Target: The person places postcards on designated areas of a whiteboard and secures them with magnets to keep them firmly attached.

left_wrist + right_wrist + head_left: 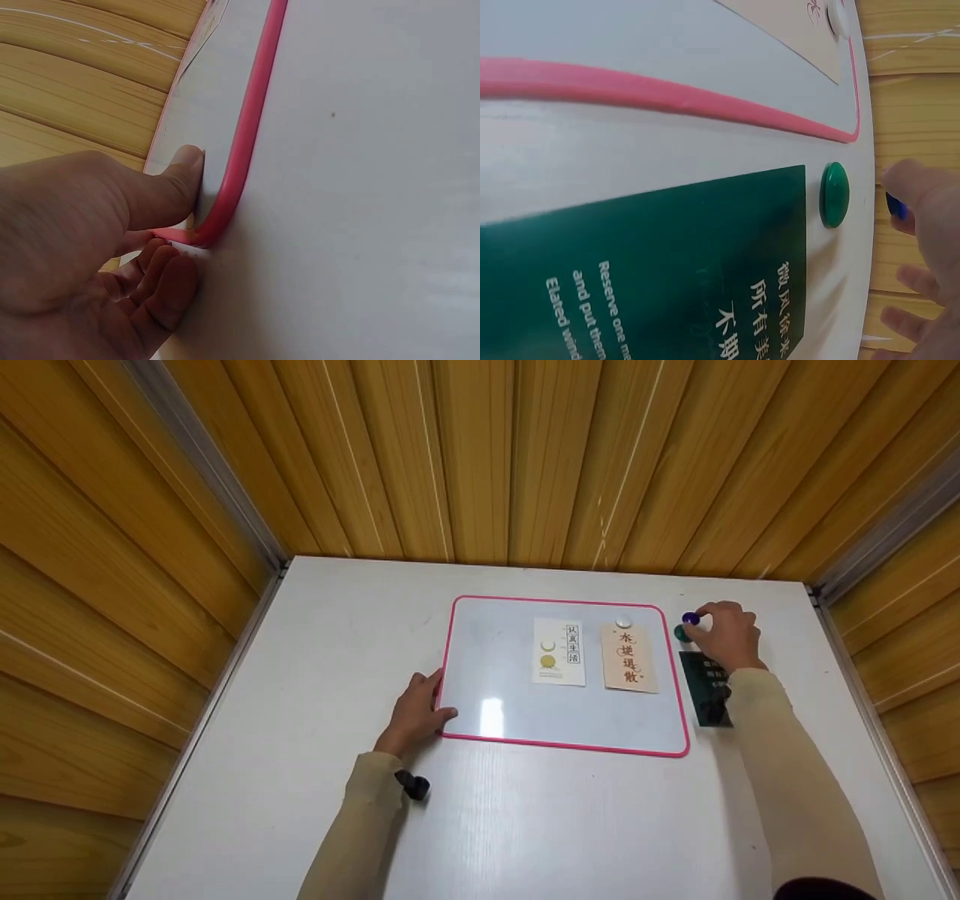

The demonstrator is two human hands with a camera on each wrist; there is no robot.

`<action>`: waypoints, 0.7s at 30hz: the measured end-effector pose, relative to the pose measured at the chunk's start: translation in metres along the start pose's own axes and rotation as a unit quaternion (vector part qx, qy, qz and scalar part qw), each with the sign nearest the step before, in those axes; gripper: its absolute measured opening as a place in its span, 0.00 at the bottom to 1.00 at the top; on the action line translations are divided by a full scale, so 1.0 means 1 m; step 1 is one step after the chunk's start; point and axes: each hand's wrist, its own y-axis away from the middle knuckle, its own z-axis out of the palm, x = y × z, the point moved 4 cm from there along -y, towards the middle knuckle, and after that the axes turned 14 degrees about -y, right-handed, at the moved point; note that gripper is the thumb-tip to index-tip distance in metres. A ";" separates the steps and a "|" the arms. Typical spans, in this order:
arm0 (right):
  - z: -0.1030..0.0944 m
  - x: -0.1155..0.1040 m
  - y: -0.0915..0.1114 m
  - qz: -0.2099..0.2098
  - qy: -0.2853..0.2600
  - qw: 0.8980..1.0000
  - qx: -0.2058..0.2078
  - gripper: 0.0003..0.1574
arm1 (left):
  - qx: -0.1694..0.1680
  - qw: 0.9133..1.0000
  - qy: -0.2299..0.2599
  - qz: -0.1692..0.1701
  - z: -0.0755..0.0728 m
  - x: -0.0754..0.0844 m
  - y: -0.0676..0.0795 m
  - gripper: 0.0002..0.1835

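Note:
A whiteboard (487, 660) with a pink frame lies on the white table. My left hand (415, 712) grips its lower left corner, thumb on top of the board and fingers at the outer edge. Between thumb and finger, my right hand (727, 636) pinches a blue round magnet (895, 205), lifted off the table beyond the board's right edge. Just below it on the table sits a green round magnet (835, 195). A dark green card (667, 262) with white writing lies beside the board, partly covered by the right wrist in the head view.
On the board, a tan card (628, 660) has a white round magnet (623, 622) at its top edge. A white card (559, 652) with a yellow moon print lies left of it. Wood-panelled walls (480, 465) stand behind and at both sides of the table (525, 825).

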 end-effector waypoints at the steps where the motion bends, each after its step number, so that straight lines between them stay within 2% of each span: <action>1: 0.001 -0.001 0.000 -0.003 0.000 1.000 0.002 0.32 | 0.000 1.000 0.000 -0.001 0.000 0.000 0.000 0.45; 21: 0.019 -0.024 -0.012 -0.025 -0.006 1.000 0.011 0.30 | 0.000 1.000 -0.001 -0.005 -0.002 0.003 0.000 0.45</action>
